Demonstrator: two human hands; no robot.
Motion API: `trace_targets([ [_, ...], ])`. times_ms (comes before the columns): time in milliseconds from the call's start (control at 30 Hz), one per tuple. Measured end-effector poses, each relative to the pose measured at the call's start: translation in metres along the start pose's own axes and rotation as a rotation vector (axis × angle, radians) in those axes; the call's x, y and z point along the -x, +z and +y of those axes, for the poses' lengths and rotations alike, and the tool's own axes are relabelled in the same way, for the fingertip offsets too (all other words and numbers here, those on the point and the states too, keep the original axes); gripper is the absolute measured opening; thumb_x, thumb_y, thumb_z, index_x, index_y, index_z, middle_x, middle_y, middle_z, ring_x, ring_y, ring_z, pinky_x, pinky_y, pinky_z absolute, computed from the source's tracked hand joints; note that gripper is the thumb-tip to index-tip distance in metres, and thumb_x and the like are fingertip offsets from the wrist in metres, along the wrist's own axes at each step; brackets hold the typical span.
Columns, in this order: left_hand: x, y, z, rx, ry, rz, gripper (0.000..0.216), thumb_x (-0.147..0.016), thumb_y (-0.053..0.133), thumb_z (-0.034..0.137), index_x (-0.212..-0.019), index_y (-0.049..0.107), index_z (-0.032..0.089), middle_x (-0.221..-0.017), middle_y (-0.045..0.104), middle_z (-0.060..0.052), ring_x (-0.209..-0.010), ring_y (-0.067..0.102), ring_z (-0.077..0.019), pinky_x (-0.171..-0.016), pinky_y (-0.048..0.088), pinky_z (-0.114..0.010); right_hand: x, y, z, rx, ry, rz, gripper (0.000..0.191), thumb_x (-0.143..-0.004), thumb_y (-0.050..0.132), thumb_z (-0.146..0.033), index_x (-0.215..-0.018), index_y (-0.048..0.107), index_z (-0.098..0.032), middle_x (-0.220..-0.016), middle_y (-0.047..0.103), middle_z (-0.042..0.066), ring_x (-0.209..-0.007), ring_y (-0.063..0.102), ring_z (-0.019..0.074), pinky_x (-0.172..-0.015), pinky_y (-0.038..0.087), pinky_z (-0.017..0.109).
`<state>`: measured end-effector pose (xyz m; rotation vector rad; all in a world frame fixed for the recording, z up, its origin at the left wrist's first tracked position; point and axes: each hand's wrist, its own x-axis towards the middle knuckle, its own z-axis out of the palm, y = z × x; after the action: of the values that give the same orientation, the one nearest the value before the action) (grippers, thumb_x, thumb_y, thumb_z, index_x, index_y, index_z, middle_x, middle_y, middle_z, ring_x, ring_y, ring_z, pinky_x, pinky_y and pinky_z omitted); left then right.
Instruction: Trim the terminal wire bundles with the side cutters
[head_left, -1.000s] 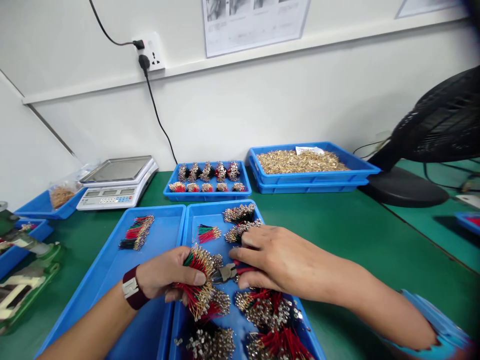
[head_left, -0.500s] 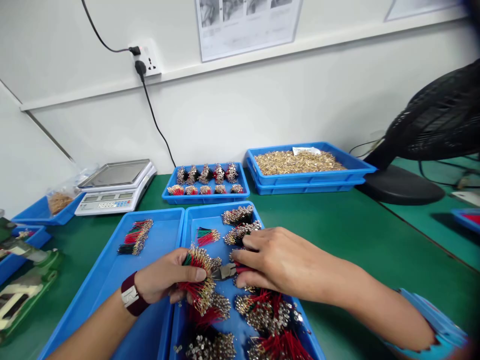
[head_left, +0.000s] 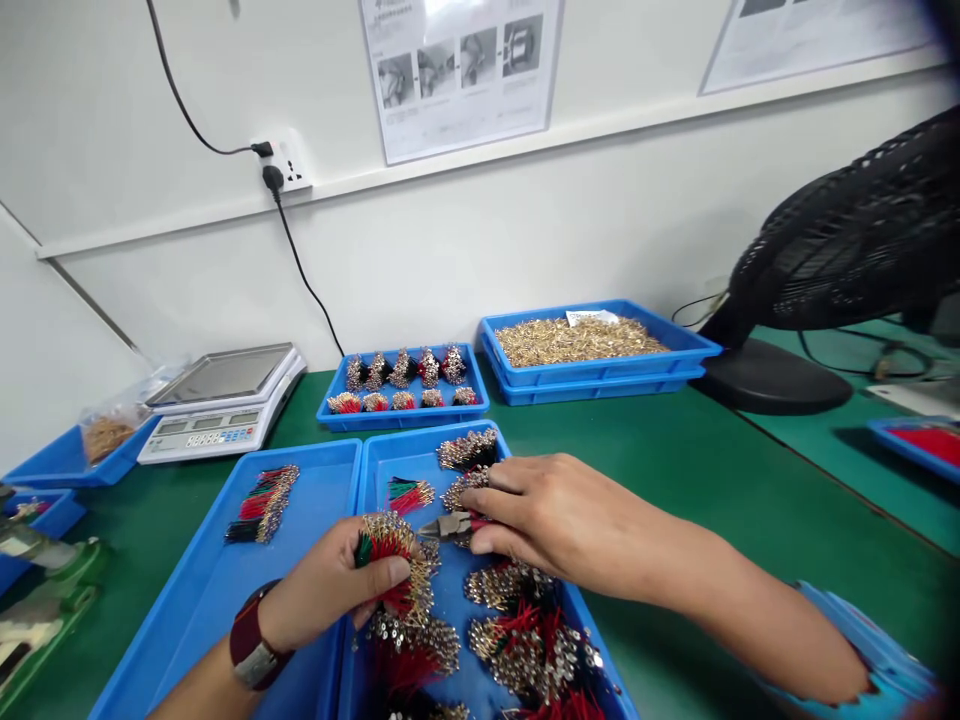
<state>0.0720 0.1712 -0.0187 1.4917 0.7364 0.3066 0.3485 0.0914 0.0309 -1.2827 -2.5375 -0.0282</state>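
Note:
My left hand (head_left: 337, 575) is closed around a bundle of short red and green wires (head_left: 394, 560) with gold and silver metal terminals, thumb on top. In my right hand (head_left: 536, 510) is a pair of pliers (head_left: 448, 526) with red handles, mostly hidden by the fingers. The plier jaws point left, close to the bundle's upper right edge; whether they touch it I cannot tell. Both hands are over the right blue tray (head_left: 427, 440), which holds several wire bundles (head_left: 517, 640) and a small red and green bundle (head_left: 410, 494).
The left blue tray (head_left: 307, 450) holds one wire bundle (head_left: 262, 503). Behind are a small tray of bundles (head_left: 397, 420), a scale (head_left: 217, 400) and stacked trays (head_left: 600, 375) of gold terminals. A black fan (head_left: 795, 350) stands right; a green device (head_left: 56, 600) sits left.
The view has tilted up slightly. The plier jaws have shifted away from the bundle towards the tray's far end. My left hand still holds the bundle.

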Motion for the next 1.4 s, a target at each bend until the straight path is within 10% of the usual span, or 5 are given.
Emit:
trace_targets([
  [700, 0.0004, 0.0041, 0.0049, 0.116, -0.016, -0.030, 0.053, -0.076, 0.080, 0.063, -0.084, 0.064, 0.014, -0.061, 0.063, 0.000, -0.040, 0.042, -0.0044, -0.033, 0.032, -0.014, -0.0027, 0.0033, 0.0024, -0.022, -0.032, -0.017, 0.049, -0.108, 0.038, -0.054, -0.116, 0.067, -0.016, -0.087, 0.064, 0.007, -0.080, 0.057, 0.0208, -0.069, 0.040, 0.036],
  [1067, -0.0047, 0.0091, -0.0022, 0.036, -0.011, 0.205, 0.053, -0.082, 0.072, 0.067, -0.076, 0.060, 0.015, -0.058, 0.063, 0.001, -0.039, 0.039, -0.0044, -0.037, 0.029, -0.017, -0.0008, 0.0090, 0.0021, 0.060, -0.011, 0.014, 0.041, -0.106, 0.045, -0.053, -0.097, 0.065, -0.018, -0.080, 0.061, 0.004, -0.070, 0.052, 0.0174, -0.061, 0.031, 0.034],
  [1400, -0.0030, 0.0017, -0.0010, -0.075, 0.007, 0.040, 0.055, -0.084, 0.068, 0.069, -0.082, 0.067, 0.014, -0.061, 0.059, 0.001, -0.042, 0.037, -0.0057, -0.037, 0.028, -0.017, 0.0007, -0.0006, -0.0002, -0.027, -0.004, -0.025, 0.040, -0.107, 0.044, -0.052, -0.098, 0.065, -0.019, -0.081, 0.063, 0.004, -0.073, 0.056, 0.0185, -0.062, 0.032, 0.035],
])
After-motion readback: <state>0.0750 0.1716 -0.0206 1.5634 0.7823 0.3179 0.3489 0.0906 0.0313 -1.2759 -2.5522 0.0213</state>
